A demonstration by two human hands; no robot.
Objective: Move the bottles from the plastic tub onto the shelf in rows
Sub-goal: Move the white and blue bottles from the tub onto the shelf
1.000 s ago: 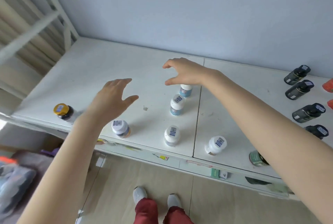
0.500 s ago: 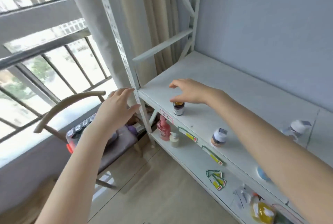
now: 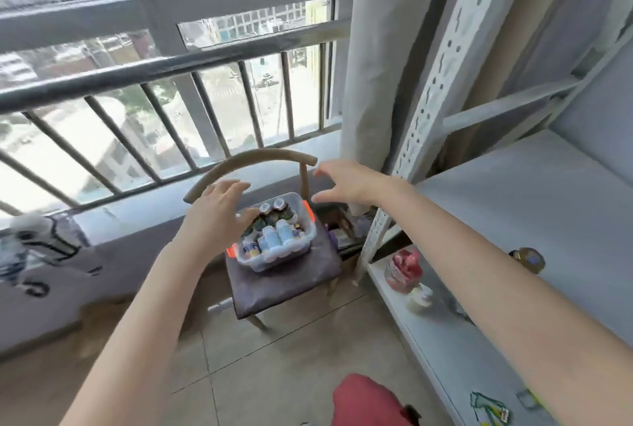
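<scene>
Both arms are stretched out toward the window side. The left hand hovers over the near-left edge of the plastic tub, fingers spread and relaxed, nothing in it. The right hand hangs above and to the right of the tub, near the end of the chair's curved back rail, thumb and fingers apart and empty as well. No contact with the load yet.

The clear tub, with an orange latch at each end, sits on the chair's dark seat cushion, just beside the corner post of the shelf. Inside, the bottles are jammed in close: pale ones along the front, darker ones behind, a couple showing round caps to the camera. Whether each stands or lies is hard to tell.

They look like small capped plastic bottles, so probably light and stiff, with no give under a squeeze, and smooth labelled sides that could slide in the fingers. With so little room between them, the cap or the shoulder just under it seems the sensible place to pinch; lifting straight up should free one without dragging its neighbours. One per hand looks manageable.

Over on the shelf's top board, one gold-capped bottle sits near the front edge.
</scene>
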